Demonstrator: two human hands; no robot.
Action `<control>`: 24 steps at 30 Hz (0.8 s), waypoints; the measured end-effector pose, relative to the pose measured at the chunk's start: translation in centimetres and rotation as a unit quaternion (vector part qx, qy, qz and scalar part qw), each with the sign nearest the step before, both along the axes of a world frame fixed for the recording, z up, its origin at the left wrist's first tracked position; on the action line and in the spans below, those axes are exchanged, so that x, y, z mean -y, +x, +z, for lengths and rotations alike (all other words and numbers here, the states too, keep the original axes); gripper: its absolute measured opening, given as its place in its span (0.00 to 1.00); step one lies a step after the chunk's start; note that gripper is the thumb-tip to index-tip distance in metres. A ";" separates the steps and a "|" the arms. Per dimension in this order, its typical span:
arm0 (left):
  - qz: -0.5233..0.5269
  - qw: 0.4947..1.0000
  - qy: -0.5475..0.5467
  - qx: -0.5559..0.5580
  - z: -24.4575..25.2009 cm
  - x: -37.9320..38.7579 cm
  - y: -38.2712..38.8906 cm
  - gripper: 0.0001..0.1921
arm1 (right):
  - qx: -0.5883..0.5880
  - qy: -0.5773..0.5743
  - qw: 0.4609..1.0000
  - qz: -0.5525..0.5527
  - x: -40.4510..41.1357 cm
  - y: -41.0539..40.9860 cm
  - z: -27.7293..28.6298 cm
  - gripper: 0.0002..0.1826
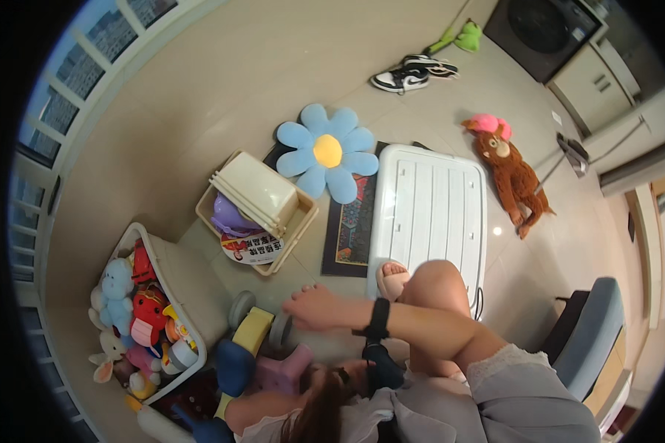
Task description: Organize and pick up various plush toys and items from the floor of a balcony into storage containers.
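My right hand (317, 308), slightly blurred, is beside a grey wheel (280, 330) of a child's ride-on toy with a yellow frame (253, 330), a blue part (235, 367) and a pink part (281, 370). A black strap circles that wrist. Its fingers point away from me, and whether it touches the wheel is unclear. My left hand (352, 370), lower down by the pink part, is partly covered by hair and a dark object (383, 368); its grip is hidden. To the left, an open beige bin (191, 288) leans on its side, full of plush toys (147, 310).
Ahead are nested cream plastic bins (263, 180) with a purple toy (231, 215) and printed fan (252, 247). Beyond lie a blue flower cushion (328, 150), white lidded storage box (429, 207), dark patterned mat (352, 232), brown plush monkey (512, 177) and sneakers (402, 78). A chair (596, 338) stands right.
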State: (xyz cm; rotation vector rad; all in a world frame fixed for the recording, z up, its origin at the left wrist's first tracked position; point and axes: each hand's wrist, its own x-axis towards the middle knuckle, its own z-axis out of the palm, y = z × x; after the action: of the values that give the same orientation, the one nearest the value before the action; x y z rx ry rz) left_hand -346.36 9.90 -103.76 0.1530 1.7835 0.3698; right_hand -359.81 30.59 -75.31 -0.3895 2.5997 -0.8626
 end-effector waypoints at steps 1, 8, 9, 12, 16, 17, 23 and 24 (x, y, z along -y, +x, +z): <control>-0.021 1.000 0.011 -0.013 -0.5 -0.8 -1.0 0.11 | -0.004 -0.001 1.000 -0.013 -0.6 -0.2 0.0 0.16; 0.430 0.891 0.144 -0.023 8.5 -8.3 -13.3 0.14 | -0.084 -0.055 0.993 -0.061 -2.4 -1.0 2.3 0.16; 0.443 0.865 0.234 -0.012 10.8 -8.9 -14.1 0.13 | -0.108 -0.063 0.989 -0.074 -3.4 -0.5 2.6 0.15; 0.473 0.782 0.405 -0.003 20.2 -8.7 -14.6 0.12 | -0.154 -0.106 0.980 -0.071 -4.3 1.2 3.8 0.14; 0.425 0.803 0.413 -0.060 28.8 -8.9 -12.5 0.11 | -0.231 -0.257 0.935 -0.082 -6.9 1.9 4.2 0.11; 0.416 0.804 0.417 -0.081 30.2 -8.8 -11.8 0.11 | -0.262 -0.263 0.922 -0.110 -7.8 2.3 5.3 0.11; 0.435 0.749 0.490 -0.102 35.8 -7.1 -8.9 0.11 | -0.347 -0.338 0.857 -0.175 -12.8 6.3 11.9 0.10; 0.437 0.745 0.494 -0.101 36.9 -6.9 -8.5 0.11 | -0.347 -0.334 0.859 -0.171 -13.6 6.9 12.9 0.10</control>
State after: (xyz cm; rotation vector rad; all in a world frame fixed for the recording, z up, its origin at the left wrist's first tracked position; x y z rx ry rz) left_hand -354.83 16.80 -66.88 0.0782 1.5785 2.0475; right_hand -352.91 44.19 -62.42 -0.4932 2.9571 -2.1082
